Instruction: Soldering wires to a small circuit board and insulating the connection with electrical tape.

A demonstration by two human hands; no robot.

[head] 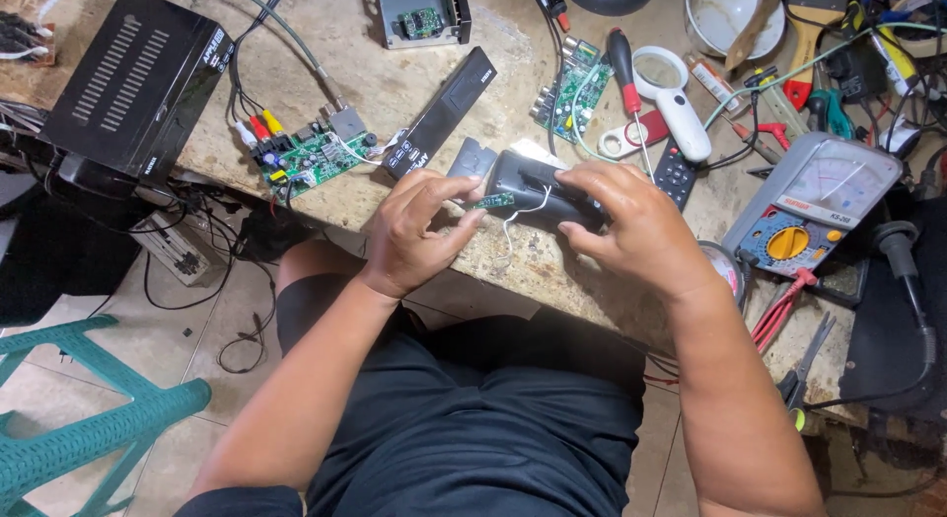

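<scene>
My left hand (pixel 419 231) pinches a small green circuit board (pixel 495 199) between thumb and fingers, just left of a dark grey plastic device body (pixel 528 184) lying on the worn workbench (pixel 395 83). A thin white wire (pixel 521 217) runs from the small board toward the device. My right hand (pixel 631 221) rests over the right end of the device body and grips it, hiding that end. Both hands sit at the bench's near edge, above my lap.
A black set-top box (pixel 138 78), a green circuit board with coloured jacks (pixel 311 157), a black front panel (pixel 441 110), another board (pixel 570 88), a red-handled screwdriver (pixel 623 73), a magnifier (pixel 673 93), a remote (pixel 676 172) and an analog multimeter (pixel 814 206) crowd the bench. A teal stool (pixel 79 428) stands lower left.
</scene>
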